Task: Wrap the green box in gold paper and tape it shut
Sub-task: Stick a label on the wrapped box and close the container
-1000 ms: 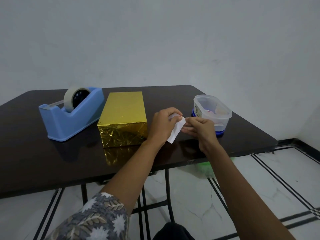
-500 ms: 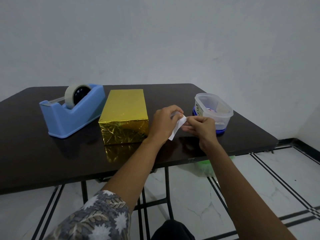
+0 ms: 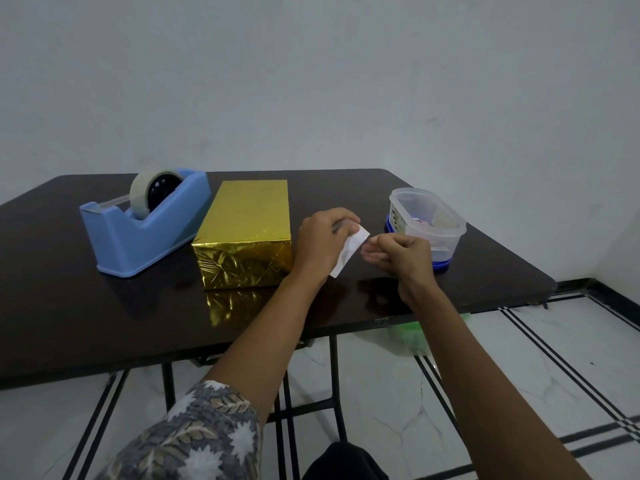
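A box fully covered in gold paper (image 3: 247, 230) lies on the dark table (image 3: 69, 306), long side pointing away from me. Just to its right, my left hand (image 3: 320, 242) pinches a small white paper strip (image 3: 348, 252) above the tabletop. My right hand (image 3: 401, 254) faces it from the right, fingertips closed on the strip's upper end. A blue tape dispenser (image 3: 138, 230) with a roll of clear tape (image 3: 143, 192) stands left of the box.
A clear plastic container (image 3: 427, 221) on a blue lid sits at the right behind my right hand. The table's front edge runs just below my wrists. Something green (image 3: 414, 336) shows under the table on the tiled floor.
Both hands stay together on the white strip, shifting only slightly. The camera has tilted a little, so the table sits lower in view.
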Demonstrator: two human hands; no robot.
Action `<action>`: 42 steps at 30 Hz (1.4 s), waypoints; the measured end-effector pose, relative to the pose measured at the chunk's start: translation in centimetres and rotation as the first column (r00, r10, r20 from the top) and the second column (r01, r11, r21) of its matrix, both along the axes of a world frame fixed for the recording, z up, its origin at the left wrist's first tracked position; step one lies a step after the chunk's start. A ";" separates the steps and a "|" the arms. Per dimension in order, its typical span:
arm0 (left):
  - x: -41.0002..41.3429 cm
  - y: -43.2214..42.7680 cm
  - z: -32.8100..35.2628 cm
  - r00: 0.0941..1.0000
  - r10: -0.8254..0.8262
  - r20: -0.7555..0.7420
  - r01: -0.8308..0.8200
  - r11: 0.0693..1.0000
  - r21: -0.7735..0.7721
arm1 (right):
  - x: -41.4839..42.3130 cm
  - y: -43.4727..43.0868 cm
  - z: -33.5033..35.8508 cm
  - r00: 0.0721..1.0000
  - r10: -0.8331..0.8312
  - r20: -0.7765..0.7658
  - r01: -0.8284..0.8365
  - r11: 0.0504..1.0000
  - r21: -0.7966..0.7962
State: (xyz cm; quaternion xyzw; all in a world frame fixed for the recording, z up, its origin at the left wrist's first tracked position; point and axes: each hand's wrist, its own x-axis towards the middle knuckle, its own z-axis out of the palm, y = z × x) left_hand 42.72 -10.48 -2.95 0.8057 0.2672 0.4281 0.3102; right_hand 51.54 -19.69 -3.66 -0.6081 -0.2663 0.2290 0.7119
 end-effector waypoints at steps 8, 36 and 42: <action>-0.2 -0.2 0.1 1.000 0.022 -0.001 -0.022 1.000 -0.003 | 0.1 0.1 0.0 0.998 0.012 -0.057 -0.009 0.999 0.044; -0.1 -1.3 -0.4 0.976 -0.094 0.195 0.146 0.951 -0.272 | 0.6 -0.3 0.0 0.980 0.170 -0.101 -0.152 0.975 0.161; -0.2 -1.1 0.2 0.954 -0.201 0.221 0.274 0.884 -0.379 | 0.5 -0.1 -0.1 0.984 0.171 -0.048 -0.160 0.972 0.171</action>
